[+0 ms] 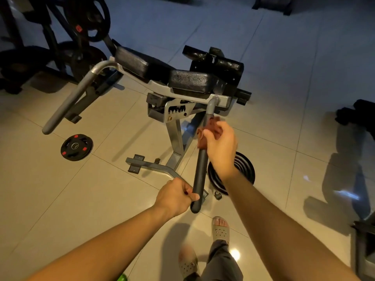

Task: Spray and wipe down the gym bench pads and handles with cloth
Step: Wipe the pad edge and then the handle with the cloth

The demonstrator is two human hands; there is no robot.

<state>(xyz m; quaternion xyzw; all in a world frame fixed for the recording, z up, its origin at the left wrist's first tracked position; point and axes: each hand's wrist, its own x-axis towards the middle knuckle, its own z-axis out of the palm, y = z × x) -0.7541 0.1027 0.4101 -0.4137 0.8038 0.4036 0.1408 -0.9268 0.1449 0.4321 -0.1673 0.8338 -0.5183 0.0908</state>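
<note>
The gym bench has two black pads [188, 80] on a grey frame and two long handles. The near handle [200, 169] is dark and runs toward me. My left hand [174, 196] grips its lower end. My right hand [220, 146] holds a reddish-brown cloth [211, 129] wrapped around the upper part of that handle. The far handle [69, 100] is grey and slants to the left, untouched. A green object [121, 277] shows at the bottom edge, mostly cut off.
A small black weight plate [76, 146] lies on the tiled floor at left. A stack of plates [243, 169] sits under my right forearm. A plate rack [60, 37] stands at the back left. Dark equipment [357, 116] lies at right. My sandalled feet [220, 230] are below.
</note>
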